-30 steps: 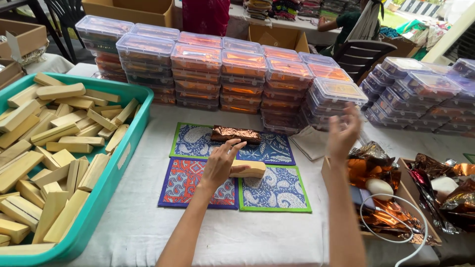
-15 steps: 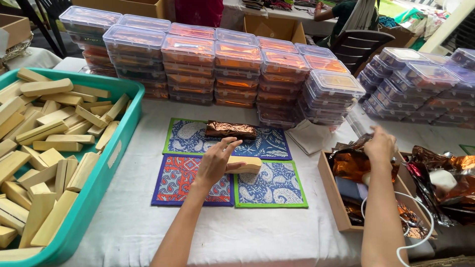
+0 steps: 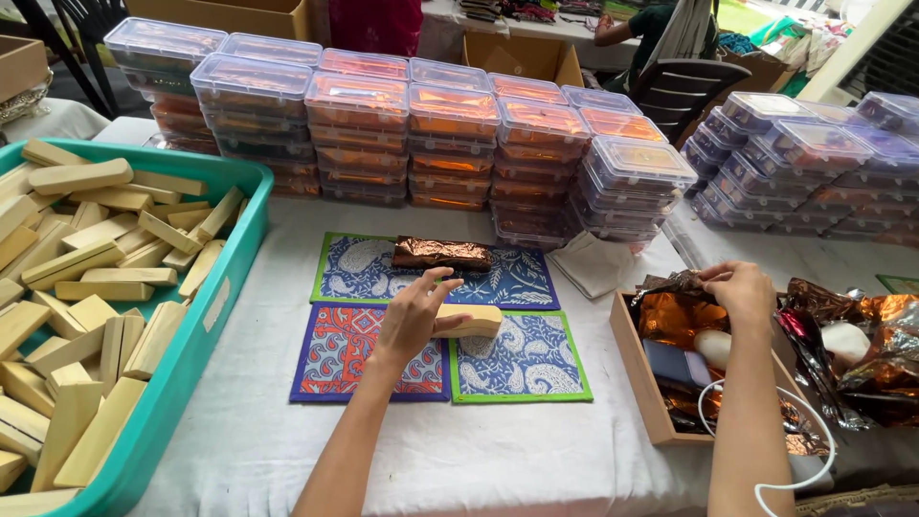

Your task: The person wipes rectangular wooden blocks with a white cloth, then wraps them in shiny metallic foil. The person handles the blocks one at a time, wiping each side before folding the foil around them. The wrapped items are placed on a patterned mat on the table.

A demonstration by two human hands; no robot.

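My left hand (image 3: 416,314) rests on a pale yellow bar (image 3: 476,321) lying across the patterned cloth mats (image 3: 522,359), fingers bent over its left end. Just behind it on the blue mat lies a bar wrapped in copper foil (image 3: 441,253). My right hand (image 3: 742,292) is over the wooden box (image 3: 634,359) at the right, fingertips pinching the edge of a copper foil sheet (image 3: 675,311) inside it.
A teal tub (image 3: 206,321) full of several pale bars stands at the left. Stacks of clear lidded containers (image 3: 450,144) line the back, more at the far right (image 3: 814,163). Crumpled foil wrappers (image 3: 862,335) lie right of the box. A person sits at the back by a chair (image 3: 684,81).
My right hand came down from above the table to the wooden box and took hold of foil there. The left hand stayed on the pale bar.
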